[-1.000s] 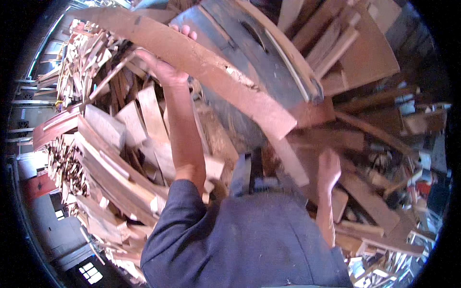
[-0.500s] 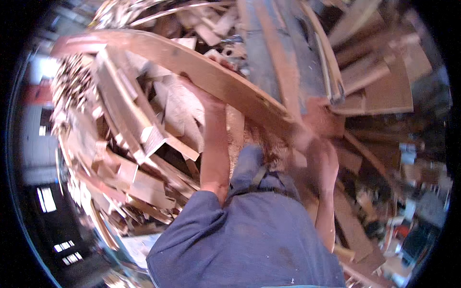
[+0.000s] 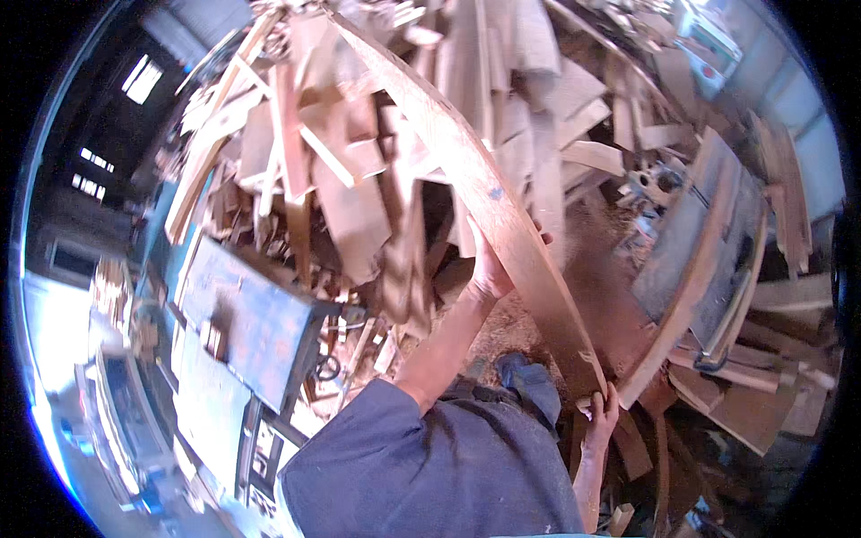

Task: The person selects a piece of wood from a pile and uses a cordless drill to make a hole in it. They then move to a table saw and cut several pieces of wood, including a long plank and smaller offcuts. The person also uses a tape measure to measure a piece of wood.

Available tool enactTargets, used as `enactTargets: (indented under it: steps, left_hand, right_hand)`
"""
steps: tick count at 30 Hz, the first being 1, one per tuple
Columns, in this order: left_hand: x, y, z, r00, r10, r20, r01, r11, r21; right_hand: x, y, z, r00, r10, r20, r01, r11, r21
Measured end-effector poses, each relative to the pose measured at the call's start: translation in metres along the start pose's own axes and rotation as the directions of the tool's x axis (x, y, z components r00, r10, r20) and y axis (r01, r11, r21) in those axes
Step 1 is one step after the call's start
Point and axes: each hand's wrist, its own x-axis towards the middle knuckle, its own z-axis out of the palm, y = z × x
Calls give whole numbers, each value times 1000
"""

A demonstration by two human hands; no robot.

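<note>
Across both hands runs a long, flat, light-brown wooden board, its near end at the right hand and its far end well beyond the left. The left hand grips it from beneath, thumb along one edge, fingertips showing past the other; the right hand curls its fingers over the near end. Most of the length overhangs the left hand, so a loose right grip could let the far end dip. Ahead of the hands, a jumbled heap of pale wooden offcuts might snag that end. Left of them, a worn blue-grey flat-topped table could be struck by a wide swing.
</note>
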Motion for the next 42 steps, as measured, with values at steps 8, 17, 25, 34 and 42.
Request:
enactTargets:
  steps: [8, 17, 25, 34, 42]
  left_hand:
    - [-166, 120, -130, 947, 312, -76, -320, 931, -177]
    - [-318, 187, -197, 535, 518, -668, -661, 749, 51]
    - [-396, 264, -276, 299, 459, -836, -459, 838, 296]
    - [-477, 242, -258, -119, 940, -319, 531, 331, 780]
    - [-478, 198, -327, 153, 988, -24, 900, -129, 416]
  right_hand:
    - [-29, 64, 72, 962, 20, 272, 61, 957, -285]
    - [-48, 41, 170, 710, 262, 653, 211, 806, -553]
    - [-124, 58, 318, 597, 582, 552, -224, 782, -582]
    - [-196, 84, 446, 249, -12, 968, 706, 687, -173]
    - [-80, 118, 231, 819, -74, 570, 468, 661, -587]
